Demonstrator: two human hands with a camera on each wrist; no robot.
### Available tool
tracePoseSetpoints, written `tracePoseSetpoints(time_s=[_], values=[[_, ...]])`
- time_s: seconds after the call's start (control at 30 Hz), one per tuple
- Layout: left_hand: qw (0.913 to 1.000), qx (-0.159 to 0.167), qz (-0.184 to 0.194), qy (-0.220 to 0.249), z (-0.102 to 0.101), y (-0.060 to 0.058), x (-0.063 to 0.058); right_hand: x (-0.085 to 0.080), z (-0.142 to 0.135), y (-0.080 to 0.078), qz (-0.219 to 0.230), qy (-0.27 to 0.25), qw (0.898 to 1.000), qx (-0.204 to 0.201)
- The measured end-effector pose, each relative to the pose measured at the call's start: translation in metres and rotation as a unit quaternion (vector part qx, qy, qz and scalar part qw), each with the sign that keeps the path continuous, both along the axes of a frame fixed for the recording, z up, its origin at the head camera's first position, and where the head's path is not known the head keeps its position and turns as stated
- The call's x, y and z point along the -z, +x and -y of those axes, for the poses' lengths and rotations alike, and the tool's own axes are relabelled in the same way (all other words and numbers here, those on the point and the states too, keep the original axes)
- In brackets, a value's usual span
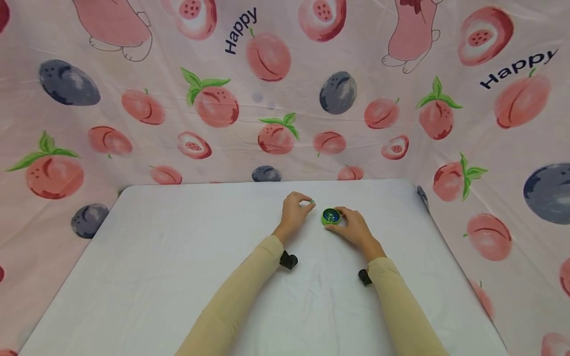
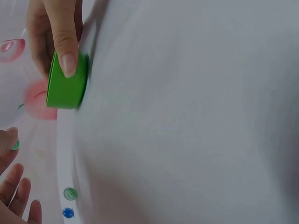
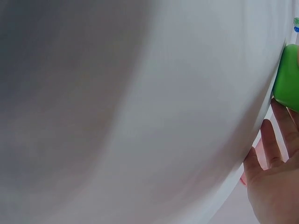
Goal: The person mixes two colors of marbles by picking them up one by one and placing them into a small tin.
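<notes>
My left hand (image 1: 294,211) pinches a small green marble (image 1: 312,201) between thumb and index finger, just left of a round green bowl. In the left wrist view the marble (image 2: 15,145) shows at its fingertips, with the other fingers loosely spread. My right hand (image 1: 353,227) grips the bowl (image 1: 324,221) from the right, thumb along the near wall. The bowl stands upright on the table; blue and green bits show inside it. A green marble (image 2: 70,194) and a blue marble (image 2: 68,213) lie on the table near the left hand, hidden in the head view.
A white cloth covers the table (image 1: 187,247), whose far edge lies just beyond the hands. Behind it and at the sides hangs a pink curtain (image 1: 311,163) printed with fruit. Dark wrist cameras (image 1: 288,260) sit below the sleeves.
</notes>
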State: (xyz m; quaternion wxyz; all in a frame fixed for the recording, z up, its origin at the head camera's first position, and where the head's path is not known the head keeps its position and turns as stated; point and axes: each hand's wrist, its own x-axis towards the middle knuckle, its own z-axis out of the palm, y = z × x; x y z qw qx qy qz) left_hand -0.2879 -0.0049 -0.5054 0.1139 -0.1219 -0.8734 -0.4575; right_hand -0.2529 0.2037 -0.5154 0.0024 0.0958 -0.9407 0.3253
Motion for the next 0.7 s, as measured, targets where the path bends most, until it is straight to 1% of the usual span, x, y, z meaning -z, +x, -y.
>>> tracePoseSetpoints(time_s=[0.1, 0.23, 0.47, 0.7], values=[[0.9997, 0.018, 0.014, 0.011, -0.008, 0.004, -0.002, 0.0, 0.0, 0.0, 0.002, -0.001, 1.0, 0.002], [0.9993, 0.032, 0.016, 0.012, -0.015, 0.006, -0.001, -0.001, -0.001, 0.001, 0.002, -0.003, 1.0, 0.004], [0.9989, 0.044, 0.018, 0.008, -0.025, 0.011, 0.005, 0.003, -0.002, -0.001, -0.012, -0.004, 1.0, -0.004], [0.9986, 0.048, 0.021, 0.005, -0.03, 0.014, 0.01, 0.005, -0.002, -0.003, -0.008, -0.001, 1.0, 0.002]])
